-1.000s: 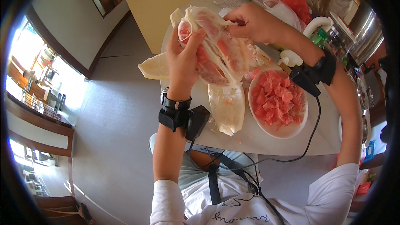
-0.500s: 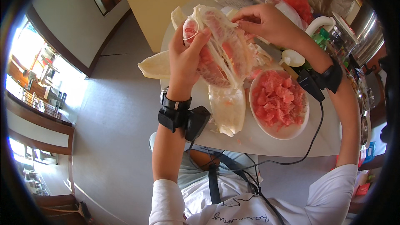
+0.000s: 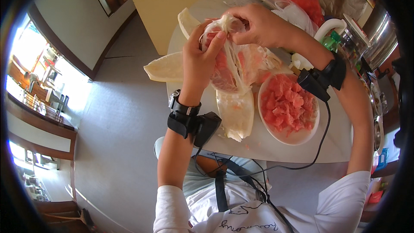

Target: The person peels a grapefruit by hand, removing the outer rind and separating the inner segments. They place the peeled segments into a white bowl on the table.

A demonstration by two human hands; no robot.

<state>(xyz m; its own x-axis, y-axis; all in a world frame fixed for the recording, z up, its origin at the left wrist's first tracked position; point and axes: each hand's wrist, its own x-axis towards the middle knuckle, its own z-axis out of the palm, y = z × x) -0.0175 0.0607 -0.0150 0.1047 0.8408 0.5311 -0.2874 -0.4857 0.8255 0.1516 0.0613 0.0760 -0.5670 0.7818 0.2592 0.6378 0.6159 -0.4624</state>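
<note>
Over the table I hold a partly peeled red pomelo [image 3: 225, 75], its pink flesh showing through white membrane. My left hand [image 3: 196, 62] is wrapped round its left side, thumb across the front. At the top, the fingers of my right hand [image 3: 261, 26] are closed in a pinch on the whitish membrane. Thick pale peel [image 3: 235, 114] lies just below the fruit, and another peel piece [image 3: 164, 67] juts past the table's left edge. Right of the fruit, a white oval dish [image 3: 288, 139] holds a heap of pink pomelo flesh [image 3: 288, 101].
Scraps of membrane [image 3: 269, 58] lie between fruit and dish on the round white table [image 3: 332, 140]. A red plastic bag [image 3: 299, 0], a green bottle [image 3: 332, 41] and a steel pot [image 3: 386, 30] crowd the back right. A black cable [image 3: 297, 168] hangs from my right wrist.
My right hand has moved left from the fruit's right side to its top, beside my left thumb. The pomelo's upper part now looks gathered between both hands.
</note>
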